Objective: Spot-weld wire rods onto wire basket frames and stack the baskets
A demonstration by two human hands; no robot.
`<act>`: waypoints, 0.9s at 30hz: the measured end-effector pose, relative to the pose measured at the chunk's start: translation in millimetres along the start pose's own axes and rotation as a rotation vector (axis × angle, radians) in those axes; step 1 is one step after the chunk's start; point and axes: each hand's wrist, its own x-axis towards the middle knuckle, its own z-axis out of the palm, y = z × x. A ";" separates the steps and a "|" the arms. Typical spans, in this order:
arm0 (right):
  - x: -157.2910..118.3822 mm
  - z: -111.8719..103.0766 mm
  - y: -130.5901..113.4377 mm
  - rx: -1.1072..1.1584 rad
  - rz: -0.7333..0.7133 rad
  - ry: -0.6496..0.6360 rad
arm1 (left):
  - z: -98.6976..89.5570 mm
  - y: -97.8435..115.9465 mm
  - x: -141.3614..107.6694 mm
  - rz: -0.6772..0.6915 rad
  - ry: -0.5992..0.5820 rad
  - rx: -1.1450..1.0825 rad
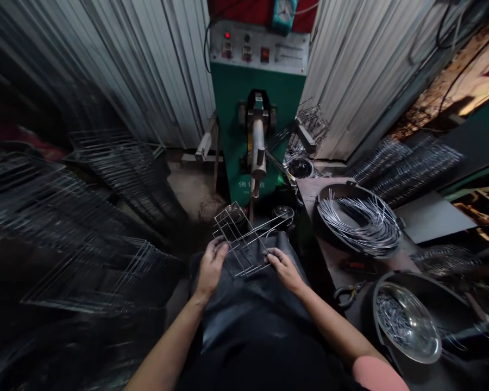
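Observation:
A small rack of thin metal wire (245,239) is held up over my lap, which a dark apron (244,304) covers. My left hand (214,259) pinches its left edge between thumb and fingers. On the right side, my right hand (283,267) grips the wires near the lower right corner. Straight ahead, just past the rack, stands a green welding machine (224,136) with a metal arm (258,146) pointing toward me. The fine wire joints of the rack are too small to make out.
To my right a bench (321,239) carries a round pan (361,252) with bent wires (375,231), pliers (348,296) and a steel bowl (426,339) of small metal pieces. Stacked wire racks (118,271), blurred, fill the left side. Corrugated metal sheeting (171,70) stands behind.

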 end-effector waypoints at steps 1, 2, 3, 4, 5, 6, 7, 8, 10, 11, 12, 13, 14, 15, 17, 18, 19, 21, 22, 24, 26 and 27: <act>0.5 -0.2 -0.9 -0.026 -0.007 -0.012 | 7.6 6.6 2.1 0.006 -0.020 0.013; 1.5 -2.6 -2.5 -0.072 -0.027 -0.016 | 14.5 11.1 4.1 0.008 -0.017 0.027; 3.2 -7.3 -5.0 -0.135 -0.064 -0.003 | 20.4 13.5 5.7 0.007 -0.005 0.047; 5.9 -14.0 -8.5 -0.207 -0.119 0.036 | 25.1 14.0 6.7 0.008 0.009 0.068; 9.8 -22.2 -12.8 -0.285 -0.185 0.101 | 28.5 12.9 7.1 0.011 0.017 0.087; 15.0 -31.3 -17.7 -0.364 -0.254 0.178 | 30.8 10.8 7.1 0.015 0.016 0.103; 21.6 -40.6 -23.0 -0.439 -0.321 0.251 | 32.2 8.4 6.7 0.021 0.013 0.118; 29.5 -49.1 -28.4 -0.508 -0.379 0.302 | 32.8 6.1 6.1 0.027 0.014 0.133; 48.6 -62.0 -37.9 -0.635 -0.472 0.288 | 32.9 3.2 4.8 0.037 0.021 0.156; 59.1 -65.7 -41.5 -0.688 -0.509 0.228 | 32.8 2.7 4.3 0.038 0.023 0.160; 69.7 -67.7 -44.1 -0.731 -0.539 0.148 | 32.6 2.7 4.1 0.039 0.025 0.159; 80.0 -68.3 -45.8 -0.765 -0.558 0.056 | 32.5 3.1 4.2 0.037 0.025 0.154; 89.7 -67.9 -46.5 -0.792 -0.565 -0.039 | 32.4 3.6 4.7 0.034 0.026 0.148; 98.4 -66.9 -46.4 -0.810 -0.555 -0.133 | 32.3 4.1 5.6 0.027 0.025 0.138; 112.3 -64.7 -44.5 -0.815 -0.498 -0.277 | 31.9 5.2 9.2 0.012 0.021 0.112; 117.4 -64.0 -43.3 -0.814 -0.464 -0.317 | 31.6 5.8 12.0 0.008 0.023 0.097; 121.4 -63.7 -42.2 -0.816 -0.435 -0.330 | 31.2 6.5 15.3 0.010 0.028 0.083; 126.6 -63.8 -41.4 -0.817 -0.405 -0.294 | 29.9 8.9 23.0 0.026 0.048 0.064; 128.3 -63.9 -42.0 -0.805 -0.401 -0.273 | 29.2 10.4 27.0 0.035 0.062 0.060; 131.4 -63.7 -45.0 -0.732 -0.398 -0.248 | 27.7 13.6 34.5 0.047 0.083 0.053; 135.3 -62.5 -48.6 -0.648 -0.402 -0.213 | 26.6 16.4 40.5 0.052 0.085 0.041; 137.8 -61.6 -49.9 -0.626 -0.409 -0.197 | 26.3 17.4 42.9 0.054 0.077 0.033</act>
